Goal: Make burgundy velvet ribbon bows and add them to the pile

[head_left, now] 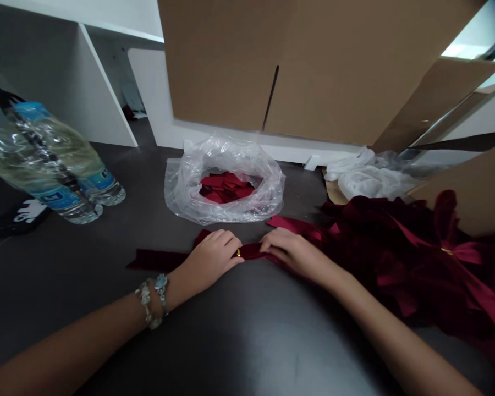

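Note:
A dark red velvet ribbon bow (251, 251) lies across the dark table, one tail running out to the left. My left hand (216, 253) is closed over its left part, near a small gold tie at the fingertips. With bent fingers my right hand (286, 247) pinches the same bow a little to the right of the tie. The fingers cover much of the bow's loops. Right of my right hand spreads a big pile of dark red velvet ribbon bows (412, 264), one showing a gold tie.
Beyond my hands sits an open clear plastic bag (226, 212) with red ribbon pieces (226, 187) inside. Water bottles (66, 159) stand at the left beside a black item with white lettering (25, 214). A large cardboard box (305, 66) and crumpled plastic (367, 176) are at the back.

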The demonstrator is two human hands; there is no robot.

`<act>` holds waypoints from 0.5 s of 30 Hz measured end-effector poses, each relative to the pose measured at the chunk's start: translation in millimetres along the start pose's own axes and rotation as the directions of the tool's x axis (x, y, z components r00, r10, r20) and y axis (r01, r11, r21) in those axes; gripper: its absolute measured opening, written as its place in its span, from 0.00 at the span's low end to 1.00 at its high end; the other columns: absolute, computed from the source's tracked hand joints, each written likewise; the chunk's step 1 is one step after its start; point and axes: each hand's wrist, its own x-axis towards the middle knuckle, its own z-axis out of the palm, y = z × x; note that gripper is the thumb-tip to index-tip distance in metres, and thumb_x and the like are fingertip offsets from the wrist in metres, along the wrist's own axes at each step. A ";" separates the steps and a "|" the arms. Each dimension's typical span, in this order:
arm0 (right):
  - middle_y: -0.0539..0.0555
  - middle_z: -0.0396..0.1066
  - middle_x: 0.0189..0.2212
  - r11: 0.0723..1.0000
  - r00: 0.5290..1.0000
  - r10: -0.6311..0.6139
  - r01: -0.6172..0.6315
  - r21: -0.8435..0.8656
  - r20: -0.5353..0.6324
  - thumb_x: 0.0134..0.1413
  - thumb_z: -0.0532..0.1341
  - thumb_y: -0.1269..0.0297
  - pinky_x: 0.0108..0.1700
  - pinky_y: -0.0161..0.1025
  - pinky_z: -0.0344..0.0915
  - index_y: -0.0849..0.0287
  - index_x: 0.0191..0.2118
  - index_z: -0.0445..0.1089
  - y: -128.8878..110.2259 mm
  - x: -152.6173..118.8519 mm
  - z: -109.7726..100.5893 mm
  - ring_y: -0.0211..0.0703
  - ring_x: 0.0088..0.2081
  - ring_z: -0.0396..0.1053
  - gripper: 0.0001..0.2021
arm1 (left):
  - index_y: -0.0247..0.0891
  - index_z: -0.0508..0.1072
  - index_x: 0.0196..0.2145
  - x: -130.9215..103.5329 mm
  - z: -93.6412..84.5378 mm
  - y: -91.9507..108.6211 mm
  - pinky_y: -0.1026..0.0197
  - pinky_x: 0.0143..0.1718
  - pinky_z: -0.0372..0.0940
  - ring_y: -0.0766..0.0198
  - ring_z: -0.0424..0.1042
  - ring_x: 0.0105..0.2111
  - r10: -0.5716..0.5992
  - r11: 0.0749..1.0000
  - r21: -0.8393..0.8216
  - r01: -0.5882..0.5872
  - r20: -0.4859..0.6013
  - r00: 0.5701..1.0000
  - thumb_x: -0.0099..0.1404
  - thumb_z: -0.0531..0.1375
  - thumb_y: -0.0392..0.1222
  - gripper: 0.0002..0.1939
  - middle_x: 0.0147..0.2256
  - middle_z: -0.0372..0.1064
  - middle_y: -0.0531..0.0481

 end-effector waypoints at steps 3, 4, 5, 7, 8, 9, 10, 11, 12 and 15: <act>0.52 0.72 0.31 0.984 0.995 0.094 -0.089 -0.157 0.026 0.57 0.55 0.75 0.38 0.37 0.64 0.57 0.33 0.70 2.9 16.7 -23.4 0.41 0.34 0.69 0.09 | 0.34 0.68 0.38 0.7 -0.5 4.9 0.54 0.39 0.63 0.55 0.66 0.38 0.002 0.995 0.103 -0.003 0.007 1.000 0.66 0.57 0.43 0.09 0.37 0.67 0.46; 0.52 0.73 0.32 0.978 0.995 0.098 -0.098 -0.182 -0.007 0.56 0.56 0.75 0.38 0.37 0.64 0.57 0.34 0.71 0.9 27.4 -28.7 0.41 0.34 0.70 0.08 | 0.34 0.68 0.38 0.9 -0.5 5.5 0.54 0.39 0.63 0.55 0.65 0.38 0.007 0.992 0.127 -0.008 0.008 1.000 0.67 0.56 0.44 0.09 0.37 0.67 0.46; 0.53 0.74 0.34 0.976 0.994 0.090 -0.099 -0.193 -0.055 0.56 0.57 0.75 0.39 0.37 0.63 0.57 0.36 0.71 -1.3 40.8 -31.9 0.42 0.35 0.70 0.08 | 0.34 0.68 0.39 1.0 -0.4 5.5 0.54 0.38 0.62 0.55 0.65 0.38 0.012 0.990 0.143 -0.013 0.006 1.000 0.67 0.56 0.44 0.09 0.38 0.67 0.46; 0.54 0.75 0.36 0.972 0.991 0.054 -0.080 -0.219 -0.123 0.58 0.55 0.73 0.40 0.37 0.63 0.58 0.38 0.72 -3.1 72.9 -31.2 0.43 0.37 0.71 0.09 | 0.35 0.68 0.40 0.7 0.2 4.4 0.54 0.38 0.62 0.55 0.65 0.39 0.020 0.989 0.148 -0.020 0.001 1.000 0.68 0.55 0.44 0.10 0.38 0.67 0.46; 0.55 0.75 0.38 0.969 0.991 0.042 -0.071 -0.237 -0.125 0.59 0.55 0.73 0.42 0.38 0.63 0.59 0.39 0.73 -1.3 90.2 -27.7 0.44 0.39 0.71 0.10 | 0.35 0.68 0.41 0.3 0.6 3.5 0.54 0.38 0.61 0.55 0.65 0.39 0.024 0.990 0.140 -0.023 -0.002 1.000 0.68 0.55 0.45 0.10 0.39 0.68 0.46; 0.56 0.75 0.39 0.965 0.993 0.058 -0.081 -0.251 -0.098 0.59 0.55 0.72 0.43 0.40 0.63 0.60 0.40 0.73 2.7 107.0 -22.9 0.45 0.40 0.71 0.09 | 0.35 0.68 0.41 -0.1 1.0 2.6 0.55 0.38 0.61 0.55 0.65 0.39 0.024 0.991 0.130 -0.024 -0.005 1.000 0.68 0.55 0.45 0.10 0.39 0.68 0.46; 0.58 0.75 0.41 0.960 0.993 0.095 -0.109 -0.259 -0.066 0.58 0.57 0.71 0.44 0.41 0.63 0.61 0.42 0.73 8.6 122.6 -17.6 0.47 0.42 0.71 0.09 | 0.35 0.68 0.41 -0.6 1.5 1.6 0.55 0.38 0.61 0.55 0.65 0.40 0.025 0.993 0.120 -0.024 -0.008 1.000 0.68 0.55 0.45 0.10 0.39 0.68 0.46; 0.58 0.74 0.43 0.961 0.994 0.106 -0.110 -0.255 -0.030 0.55 0.61 0.71 0.45 0.42 0.63 0.61 0.44 0.73 15.7 136.3 -12.5 0.49 0.43 0.71 0.10 | 0.36 0.68 0.42 -1.0 2.0 0.8 0.55 0.39 0.61 0.55 0.65 0.40 0.025 0.994 0.111 -0.023 -0.011 1.000 0.68 0.55 0.45 0.10 0.40 0.68 0.46; 0.58 0.74 0.44 0.963 0.994 0.110 -0.107 -0.247 -0.001 0.52 0.63 0.71 0.46 0.41 0.63 0.61 0.44 0.73 23.3 147.8 -8.3 0.49 0.44 0.70 0.12 | 0.36 0.68 0.42 -1.4 2.5 0.1 0.55 0.39 0.61 0.55 0.65 0.40 0.025 0.994 0.104 -0.023 -0.016 1.000 0.68 0.55 0.45 0.10 0.40 0.67 0.46; 0.54 0.76 0.41 0.970 0.988 0.121 -0.097 -0.224 0.097 0.52 0.64 0.71 0.46 0.38 0.63 0.59 0.42 0.75 40.9 170.0 -5.9 0.44 0.43 0.71 0.10 | 0.36 0.67 0.42 -1.6 4.2 -1.0 0.55 0.38 0.61 0.56 0.64 0.40 0.027 0.995 0.093 -0.024 -0.028 0.999 0.67 0.56 0.45 0.10 0.40 0.67 0.47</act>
